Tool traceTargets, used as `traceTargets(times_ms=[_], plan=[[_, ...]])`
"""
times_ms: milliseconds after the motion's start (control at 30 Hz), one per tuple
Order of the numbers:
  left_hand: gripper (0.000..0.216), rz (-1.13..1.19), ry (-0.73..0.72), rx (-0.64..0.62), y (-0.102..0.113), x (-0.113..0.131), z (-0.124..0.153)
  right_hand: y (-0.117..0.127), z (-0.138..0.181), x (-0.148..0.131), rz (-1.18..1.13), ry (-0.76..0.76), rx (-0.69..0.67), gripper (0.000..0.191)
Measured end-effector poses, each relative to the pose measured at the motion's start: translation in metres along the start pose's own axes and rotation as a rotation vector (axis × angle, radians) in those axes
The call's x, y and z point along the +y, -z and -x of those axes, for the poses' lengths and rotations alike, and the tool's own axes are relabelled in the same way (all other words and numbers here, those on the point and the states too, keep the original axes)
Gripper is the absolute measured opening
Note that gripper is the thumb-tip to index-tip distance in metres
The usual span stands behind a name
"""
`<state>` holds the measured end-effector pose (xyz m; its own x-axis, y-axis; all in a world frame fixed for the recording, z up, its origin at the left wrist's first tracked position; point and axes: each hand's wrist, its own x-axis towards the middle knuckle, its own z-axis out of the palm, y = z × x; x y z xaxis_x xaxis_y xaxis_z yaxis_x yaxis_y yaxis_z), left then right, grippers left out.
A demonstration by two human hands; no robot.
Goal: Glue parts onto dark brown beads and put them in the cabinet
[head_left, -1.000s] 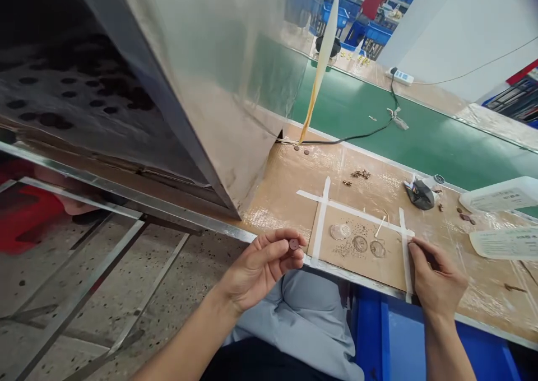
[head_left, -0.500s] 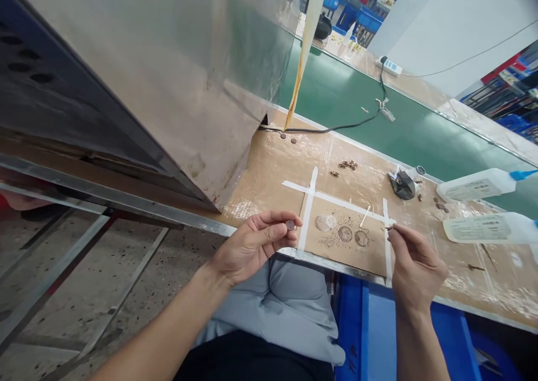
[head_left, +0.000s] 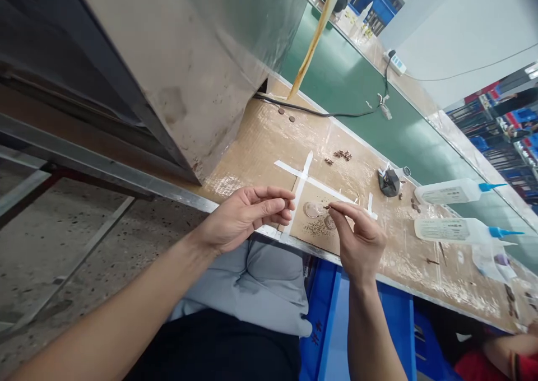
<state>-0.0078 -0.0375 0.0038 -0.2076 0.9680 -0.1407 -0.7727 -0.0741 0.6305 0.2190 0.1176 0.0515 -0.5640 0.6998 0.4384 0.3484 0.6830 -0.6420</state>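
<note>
My left hand is closed at the left edge of the taped cardboard square, thumb and fingertips close together. Whatever is between them is hidden. Over the square, my right hand pinches a small dark brown piece between thumb and forefinger. This piece is just right of a small clear round dish. Below the right fingertips, a second small round dish is partly covered. Dark grains are scattered on the cardboard around the dishes.
Two white bottles with blue tips lie at the right. A dark faceted holder and small brown pieces are farther back. A large metal housing rises at the left. Blue bins are below; a person's arm shows lower right.
My right hand has moved left, from the right tape strip to beside the clear dish. The small round disc seen in my left fingers is no longer visible. The view has shifted.
</note>
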Motion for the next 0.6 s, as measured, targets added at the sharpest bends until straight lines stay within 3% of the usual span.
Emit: traceTargets(times_ms=[167,400,600], plan=[[0.025,-0.012,0.015,-0.030,0.000,-0.001,0.000,0.000,0.001,-0.004,0.065,0.081,-0.036,0.015],[0.023,0.020,-0.014,-0.009,-0.001,-0.004,-0.001,-0.010,0.008,-0.010,0.116,0.101,0.053,0.011],[0.025,0.007,-0.007,-0.012,-0.003,-0.003,0.001,-0.014,0.010,-0.010,0.152,0.147,0.041,0.013]])
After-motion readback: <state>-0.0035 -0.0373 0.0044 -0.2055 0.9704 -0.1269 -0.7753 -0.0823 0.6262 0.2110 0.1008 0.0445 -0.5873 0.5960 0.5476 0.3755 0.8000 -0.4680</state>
